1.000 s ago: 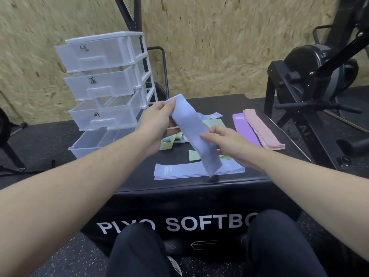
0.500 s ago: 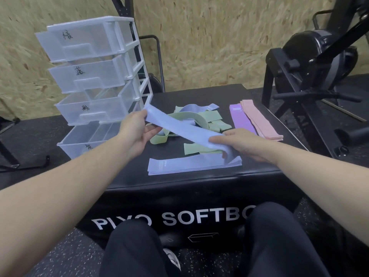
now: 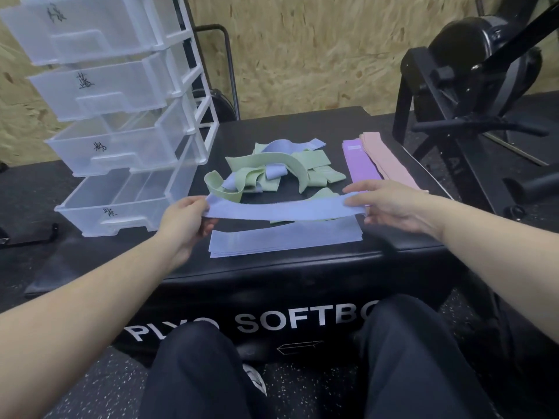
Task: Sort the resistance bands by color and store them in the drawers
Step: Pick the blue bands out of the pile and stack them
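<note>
Two hands were closed on one blue band, which was stretched flat and level between them: the left hand pinched its left end, the right hand its right end. The band was held just above a flat stack of blue bands that lay at the near edge of the black surface, a padded box lettered "SOFTBO" on its front face. Behind the held band, a tangled heap of green bands with several blue ones mixed in was seen near the middle of the surface. To the right of that heap, a purple band and a pink stack lay side by side, touching. To the left of the heap, a white drawer unit stood with four translucent drawers pulled out, each marked by hand on its front; the writing could not be read. No bands were visible in the drawers.
</note>
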